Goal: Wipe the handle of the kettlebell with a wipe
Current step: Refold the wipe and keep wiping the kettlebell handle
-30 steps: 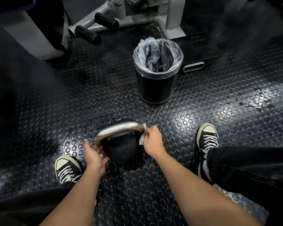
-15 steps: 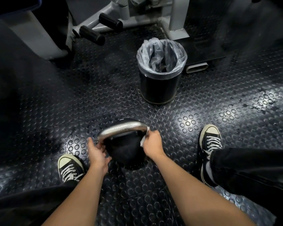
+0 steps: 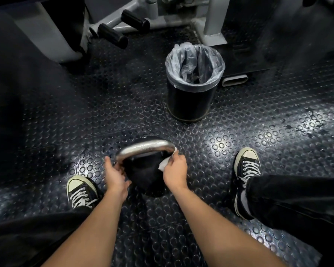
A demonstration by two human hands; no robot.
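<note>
Wipe (image 3: 165, 164) lower, under right fingers (image 3: 176, 158).

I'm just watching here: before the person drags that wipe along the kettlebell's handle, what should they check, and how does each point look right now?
1. Wipe in hand: ok, the right hand pinches it.
2. Wipe touching the metal: ok, it sits at the right end of the handle.
3. Kettlebell steadied: ok, the left hand holds the handle's left end.
4. Path along the handle free: ok, nothing lies on the bar between the hands.
5. Feet out of the way: ok, both shoes stand apart from the kettlebell.
6. Wipe damp enough: cannot tell.
</note>
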